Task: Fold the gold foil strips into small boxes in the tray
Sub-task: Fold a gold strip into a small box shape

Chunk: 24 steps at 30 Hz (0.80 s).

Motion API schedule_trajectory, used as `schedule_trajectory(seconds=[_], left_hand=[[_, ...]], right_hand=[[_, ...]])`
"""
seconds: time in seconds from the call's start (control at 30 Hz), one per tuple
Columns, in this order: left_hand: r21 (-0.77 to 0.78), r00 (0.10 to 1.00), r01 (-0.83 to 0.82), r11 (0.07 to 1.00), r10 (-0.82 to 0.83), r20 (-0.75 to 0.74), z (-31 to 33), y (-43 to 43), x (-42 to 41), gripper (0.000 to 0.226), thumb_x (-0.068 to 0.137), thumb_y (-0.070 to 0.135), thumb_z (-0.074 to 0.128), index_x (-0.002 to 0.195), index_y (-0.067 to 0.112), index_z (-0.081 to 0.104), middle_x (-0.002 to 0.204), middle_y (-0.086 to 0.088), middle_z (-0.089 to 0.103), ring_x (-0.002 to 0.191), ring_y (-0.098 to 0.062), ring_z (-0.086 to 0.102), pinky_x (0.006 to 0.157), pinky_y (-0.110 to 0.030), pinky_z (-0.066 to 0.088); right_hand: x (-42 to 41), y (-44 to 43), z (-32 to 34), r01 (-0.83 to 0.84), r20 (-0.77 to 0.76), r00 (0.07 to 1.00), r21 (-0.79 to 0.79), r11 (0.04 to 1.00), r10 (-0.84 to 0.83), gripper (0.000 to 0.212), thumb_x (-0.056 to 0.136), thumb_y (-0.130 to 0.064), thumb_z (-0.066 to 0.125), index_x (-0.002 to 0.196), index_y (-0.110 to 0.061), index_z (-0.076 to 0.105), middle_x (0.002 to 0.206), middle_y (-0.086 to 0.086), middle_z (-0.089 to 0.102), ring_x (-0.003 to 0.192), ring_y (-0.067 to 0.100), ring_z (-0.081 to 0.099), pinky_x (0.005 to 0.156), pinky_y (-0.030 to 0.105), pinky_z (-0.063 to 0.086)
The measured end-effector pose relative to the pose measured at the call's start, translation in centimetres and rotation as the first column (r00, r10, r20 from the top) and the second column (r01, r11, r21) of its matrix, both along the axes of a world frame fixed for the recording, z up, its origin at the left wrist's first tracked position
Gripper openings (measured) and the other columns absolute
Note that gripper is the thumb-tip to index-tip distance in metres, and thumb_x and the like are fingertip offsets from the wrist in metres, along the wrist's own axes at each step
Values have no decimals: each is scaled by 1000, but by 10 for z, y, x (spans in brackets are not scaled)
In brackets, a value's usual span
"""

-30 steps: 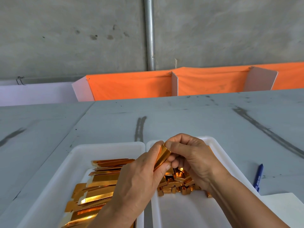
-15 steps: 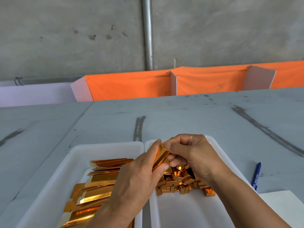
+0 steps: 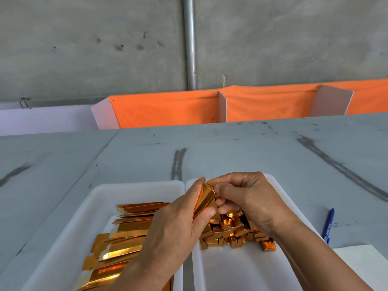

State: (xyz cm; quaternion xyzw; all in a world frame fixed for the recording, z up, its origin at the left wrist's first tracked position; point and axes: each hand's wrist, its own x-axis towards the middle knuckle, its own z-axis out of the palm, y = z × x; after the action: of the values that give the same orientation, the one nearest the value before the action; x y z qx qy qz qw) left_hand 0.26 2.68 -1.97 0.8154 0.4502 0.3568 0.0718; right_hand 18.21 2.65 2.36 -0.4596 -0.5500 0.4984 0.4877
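We hold one gold foil strip (image 3: 204,199) between both hands, raised just above the gap between the two white trays that sit side by side at the near edge of the desk (image 3: 231,148). The left hand (image 3: 174,225) grips it along its length, thumb on the near face and fingers curled behind; the right hand (image 3: 249,198) pinches its upper end with thumb and curled fingertips.

Over the last second the hands have hardly shifted, but the strip has changed shape; a second ago it lay nearly flat against the left fingers, and now it shows two bright faces meeting at a sharp edge, so the walls look formed. We judge that the right fingers are working on the top flap; whether it is tucked in we cannot tell, since they cover it.

The flat strips (image 3: 130,234) wait stacked in the left tray (image 3: 134,185); the folded boxes (image 3: 235,232) lie heaped toward the far half of the right tray (image 3: 241,269), under the right hand, and that heap looks unchanged. Many strips remain, so we reckon the task is far from finished; this box seems near done, and next it should drop onto the heap.

A blue pen (image 3: 328,225) lies on the desk right of the trays, beside a white sheet (image 3: 365,267) at the near right corner.
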Motion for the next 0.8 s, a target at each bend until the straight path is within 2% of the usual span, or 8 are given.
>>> schedule_trajectory(seconds=[0.23, 0.33, 0.4, 0.47, 0.6, 0.7, 0.8], left_hand=[[12, 1000, -7, 1000, 7, -23, 0, 0, 1, 70, 87, 66, 27, 149, 44, 6, 111, 19, 59, 96, 2, 58, 79, -9, 48], [14, 999, -35, 999, 35, -13, 1, -1, 3, 74, 83, 70, 21, 150, 41, 9, 105, 18, 59, 91, 1, 58, 72, -6, 44], [7, 998, -66, 998, 66, -11, 3, -1, 4, 79, 79, 71, 16, 150, 38, 12, 95, 19, 55, 84, -1, 57, 66, -6, 42], [12, 995, -95, 995, 96, -18, 4, 0, 4, 81, 78, 70, 16, 151, 35, 15, 88, 19, 50, 77, -2, 56, 62, -6, 42], [17, 991, -134, 991, 135, -11, 4, 1, 2, 79, 80, 67, 18, 151, 32, 15, 96, 15, 61, 81, -2, 61, 67, -11, 49], [21, 989, -137, 990, 138, -55, 3, 1, 5, 79, 80, 68, 17, 151, 35, 13, 106, 14, 64, 89, -3, 62, 71, -11, 47], [15, 990, -108, 994, 109, -91, 1, 1, 6, 77, 80, 69, 17, 151, 37, 13, 108, 16, 63, 91, -2, 61, 71, -10, 45]], right_hand=[[1, 1, -2, -5, 71, 998, 45, 999, 2, 21, 93, -10, 64, 94, -22, 81, 81, 13, 75, 68, 20, 73, 66, 22, 58], [0, 0, -6, 25, 153, 987, 128, 991, -45, 22, 94, -12, 64, 98, -27, 80, 84, 4, 76, 76, 19, 74, 74, 28, 59], [-3, -1, -8, 23, 140, 989, 163, 986, -46, 29, 94, -8, 63, 98, -31, 80, 86, 1, 74, 80, 19, 73, 79, 30, 59], [-8, -3, -10, 2, 127, 992, 178, 984, -25, 34, 94, -4, 62, 100, -33, 79, 90, -2, 72, 79, 17, 73, 78, 27, 58], [-17, -4, -15, 19, 192, 979, 232, 972, -65, 28, 93, -16, 66, 103, -40, 77, 94, -8, 71, 87, 15, 70, 81, 37, 59], [-17, -3, -14, 56, 173, 980, 233, 971, -98, 19, 92, -22, 68, 96, -38, 79, 88, -11, 74, 84, 8, 71, 73, 24, 57], [-16, -2, -15, 73, 165, 980, 223, 972, -112, 13, 91, -22, 69, 92, -31, 78, 83, -11, 76, 81, 5, 72, 68, 16, 54]])
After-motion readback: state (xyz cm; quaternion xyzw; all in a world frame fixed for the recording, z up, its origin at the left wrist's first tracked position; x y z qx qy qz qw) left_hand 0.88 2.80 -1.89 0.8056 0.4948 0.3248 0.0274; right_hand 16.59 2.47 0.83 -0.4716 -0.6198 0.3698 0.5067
